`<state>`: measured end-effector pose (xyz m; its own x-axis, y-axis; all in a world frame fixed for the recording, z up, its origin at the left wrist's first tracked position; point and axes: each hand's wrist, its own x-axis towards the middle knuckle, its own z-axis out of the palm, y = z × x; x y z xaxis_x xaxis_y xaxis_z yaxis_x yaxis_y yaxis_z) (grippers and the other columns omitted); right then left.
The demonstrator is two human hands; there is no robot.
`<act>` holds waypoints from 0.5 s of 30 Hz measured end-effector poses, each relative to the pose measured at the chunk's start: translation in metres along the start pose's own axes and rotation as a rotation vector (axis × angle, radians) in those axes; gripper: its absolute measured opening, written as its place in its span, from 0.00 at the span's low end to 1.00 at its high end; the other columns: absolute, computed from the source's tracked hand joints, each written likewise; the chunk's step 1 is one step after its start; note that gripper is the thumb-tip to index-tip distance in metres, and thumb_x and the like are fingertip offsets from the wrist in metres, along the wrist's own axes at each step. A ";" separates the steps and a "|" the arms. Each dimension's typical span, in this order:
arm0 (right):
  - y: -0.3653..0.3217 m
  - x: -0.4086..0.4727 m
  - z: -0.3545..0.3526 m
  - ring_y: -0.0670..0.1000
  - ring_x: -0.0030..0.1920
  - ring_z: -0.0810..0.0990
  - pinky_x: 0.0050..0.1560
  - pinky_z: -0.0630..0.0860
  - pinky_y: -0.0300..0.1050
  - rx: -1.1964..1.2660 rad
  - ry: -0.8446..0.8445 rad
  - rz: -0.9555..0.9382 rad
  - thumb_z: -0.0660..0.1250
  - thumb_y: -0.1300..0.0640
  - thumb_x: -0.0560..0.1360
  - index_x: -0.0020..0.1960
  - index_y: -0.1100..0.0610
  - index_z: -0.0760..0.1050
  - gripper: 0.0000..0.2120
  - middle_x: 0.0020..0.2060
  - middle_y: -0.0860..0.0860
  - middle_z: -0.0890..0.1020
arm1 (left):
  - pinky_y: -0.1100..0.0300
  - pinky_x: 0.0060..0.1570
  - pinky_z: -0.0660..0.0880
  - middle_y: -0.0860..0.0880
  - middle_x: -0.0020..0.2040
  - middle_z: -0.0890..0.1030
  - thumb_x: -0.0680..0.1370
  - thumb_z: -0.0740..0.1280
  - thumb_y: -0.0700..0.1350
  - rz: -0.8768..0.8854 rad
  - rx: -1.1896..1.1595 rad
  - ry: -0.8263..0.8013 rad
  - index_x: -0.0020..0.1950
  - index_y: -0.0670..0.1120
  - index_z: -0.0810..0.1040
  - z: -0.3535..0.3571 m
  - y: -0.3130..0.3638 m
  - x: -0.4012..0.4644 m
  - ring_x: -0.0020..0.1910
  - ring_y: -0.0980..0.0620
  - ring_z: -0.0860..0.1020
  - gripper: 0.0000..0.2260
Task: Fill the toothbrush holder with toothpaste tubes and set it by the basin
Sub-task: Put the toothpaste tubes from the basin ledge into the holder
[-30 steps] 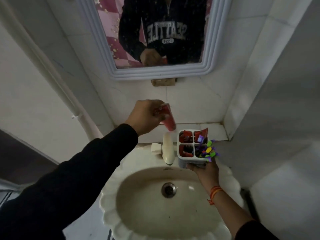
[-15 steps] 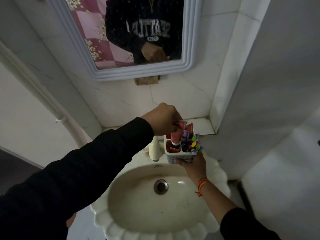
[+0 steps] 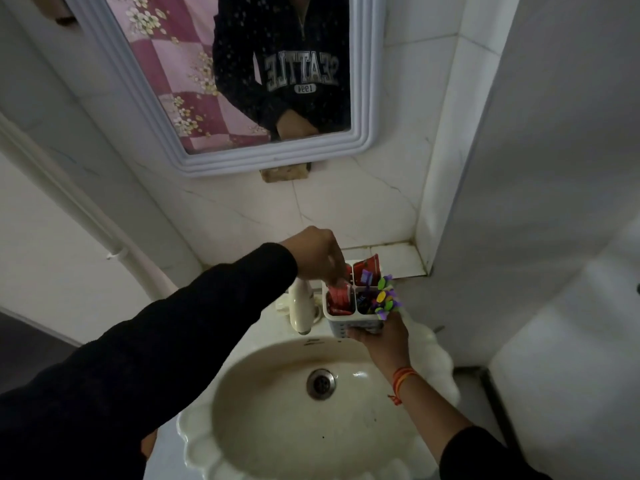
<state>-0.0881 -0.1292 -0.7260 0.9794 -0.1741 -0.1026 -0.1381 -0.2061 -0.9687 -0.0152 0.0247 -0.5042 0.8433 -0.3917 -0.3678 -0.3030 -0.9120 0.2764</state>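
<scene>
A white four-compartment toothbrush holder (image 3: 349, 325) hangs over the basin's back rim, gripped from below by my right hand (image 3: 382, 337). Red toothpaste tubes fill its compartments: one (image 3: 341, 297) stands in the near-left cell and another (image 3: 367, 270) in the far-right one. Colourful purple, green and yellow pieces (image 3: 385, 299) stick out on the holder's right side. My left hand (image 3: 315, 256) reaches over the holder, fingers pinched on the top of the near-left red tube, which sits down in its cell.
The cream basin (image 3: 263, 455) with a metal drain (image 3: 321, 383) lies below. A cream tap (image 3: 301, 308) stands just left of the holder. A tiled ledge (image 3: 394, 258) sits behind it in the corner. A white-framed mirror (image 3: 273, 157) hangs above.
My left hand brought a red toothpaste tube down from above the tap and lowered it into the holder's near-left cell. The right hand kept holding the holder.
</scene>
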 end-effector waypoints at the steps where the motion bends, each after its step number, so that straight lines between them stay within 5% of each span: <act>1: 0.001 0.001 0.000 0.46 0.59 0.81 0.50 0.73 0.23 0.005 -0.003 0.002 0.84 0.59 0.59 0.64 0.54 0.75 0.36 0.56 0.47 0.83 | 0.60 0.54 0.75 0.56 0.48 0.85 0.72 0.78 0.48 -0.023 -0.011 -0.033 0.54 0.54 0.88 -0.003 -0.002 0.004 0.52 0.55 0.80 0.11; 7: 0.006 0.003 -0.002 0.44 0.58 0.79 0.49 0.72 0.20 0.026 -0.022 -0.027 0.83 0.61 0.60 0.68 0.55 0.73 0.38 0.57 0.46 0.82 | 0.63 0.49 0.75 0.56 0.44 0.86 0.72 0.78 0.44 0.036 0.063 -0.056 0.53 0.52 0.89 0.001 0.005 0.014 0.44 0.60 0.80 0.10; 11: 0.011 0.006 -0.002 0.43 0.60 0.80 0.56 0.77 0.30 0.020 -0.021 -0.037 0.83 0.55 0.59 0.68 0.53 0.74 0.40 0.58 0.46 0.83 | 0.62 0.42 0.76 0.54 0.44 0.84 0.76 0.74 0.42 0.169 0.285 -0.063 0.57 0.52 0.87 0.007 0.016 0.008 0.42 0.54 0.80 0.11; 15: 0.011 0.006 -0.002 0.45 0.60 0.80 0.52 0.73 0.22 0.008 -0.027 -0.036 0.83 0.57 0.60 0.67 0.54 0.74 0.38 0.58 0.47 0.83 | 0.54 0.48 0.82 0.50 0.48 0.87 0.78 0.69 0.40 0.275 0.420 -0.085 0.58 0.52 0.87 0.005 0.017 0.005 0.44 0.48 0.84 0.13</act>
<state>-0.0839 -0.1349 -0.7368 0.9873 -0.1405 -0.0740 -0.1020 -0.2040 -0.9736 -0.0186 0.0068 -0.5061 0.6737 -0.6168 -0.4070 -0.6757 -0.7372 -0.0012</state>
